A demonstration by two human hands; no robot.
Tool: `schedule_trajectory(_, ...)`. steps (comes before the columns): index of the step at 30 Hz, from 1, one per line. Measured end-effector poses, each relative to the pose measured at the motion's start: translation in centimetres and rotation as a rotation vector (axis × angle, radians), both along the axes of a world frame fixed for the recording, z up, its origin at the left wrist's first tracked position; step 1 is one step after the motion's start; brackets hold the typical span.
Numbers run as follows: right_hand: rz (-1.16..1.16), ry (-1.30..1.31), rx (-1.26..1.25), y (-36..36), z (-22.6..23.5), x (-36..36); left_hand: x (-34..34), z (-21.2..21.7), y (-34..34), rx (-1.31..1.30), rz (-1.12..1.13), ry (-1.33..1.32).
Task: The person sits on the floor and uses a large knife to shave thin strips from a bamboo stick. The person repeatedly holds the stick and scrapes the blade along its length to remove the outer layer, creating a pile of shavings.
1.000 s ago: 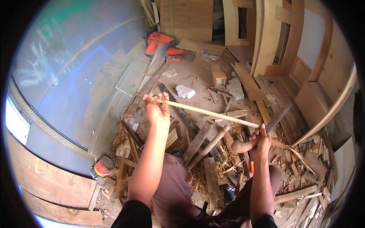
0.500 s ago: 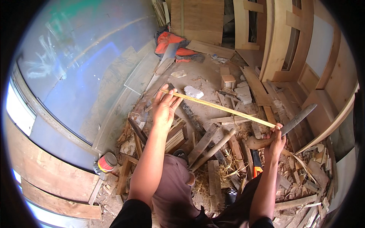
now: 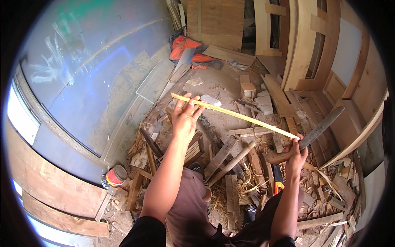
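A long, thin yellowish strip of split wood or bamboo (image 3: 242,117) slants across in front of me. Near its far left end, my left hand (image 3: 186,122) pinches it between thumb and fingers, and a short end sticks out past them. The strip's other end meets the fingertips of my right hand (image 3: 295,158). That same hand is closed round the wooden handle of a machete (image 3: 325,128), whose dark blade points up and right. My right palm is hidden.
Wood offcuts (image 3: 222,156), a rounded stick (image 3: 233,161) and shavings surround my feet. An orange-handled saw (image 3: 279,187) lies by my right leg. A paint can (image 3: 117,176) stands left. Blue-grey panels (image 3: 103,82) line the left, wooden frames (image 3: 302,49) the right.
My left hand has shifted slightly right along the strip, so more of its left end shows beyond the fingers. My right hand stays nearly in place, still gripping the machete.
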State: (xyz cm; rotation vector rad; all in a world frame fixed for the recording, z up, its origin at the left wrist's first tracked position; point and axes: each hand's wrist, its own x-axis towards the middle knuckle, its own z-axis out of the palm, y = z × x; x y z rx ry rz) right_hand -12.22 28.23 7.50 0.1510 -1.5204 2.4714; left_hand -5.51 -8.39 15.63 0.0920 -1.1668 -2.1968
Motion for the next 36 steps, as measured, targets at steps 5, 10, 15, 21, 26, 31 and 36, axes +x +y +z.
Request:
schedule_trajectory(5, 0.02, -0.047, 0.071, -0.3, 0.1, 0.3, 0.2, 0.5, 1.5, -0.027, -0.091, -0.004)
schedule_trajectory(10, 0.163, -0.347, 0.029, -0.6, 0.7, 1.0, -0.3, -0.4, 1.6, -0.07, -0.063, 0.025)
schedule_trajectory(15, 0.124, -0.384, 0.167, -1.2, 0.0, 1.1, -0.4, 0.0, 1.3, -0.056, 0.06, 0.004)
schedule_trajectory(21, 0.079, -0.341, 0.129, -1.7, 0.3, 0.9, -0.2, -0.2, 1.5, -0.105, 0.086, -0.055)
schedule_trajectory(26, 0.132, -0.229, 0.18, -1.9, 0.1, 1.4, -0.6, -0.2, 2.2, -0.255, 0.002, -0.189)
schedule_trajectory(31, 0.21, -0.167, 0.218, -2.4, -0.7, 1.7, -1.5, -0.9, 4.6, -0.375, -0.133, -0.252)
schedule_trajectory(36, 0.281, -0.177, 0.201, -3.6, -0.4, 2.8, -2.3, -2.8, 6.9, -0.254, -0.392, -0.347)
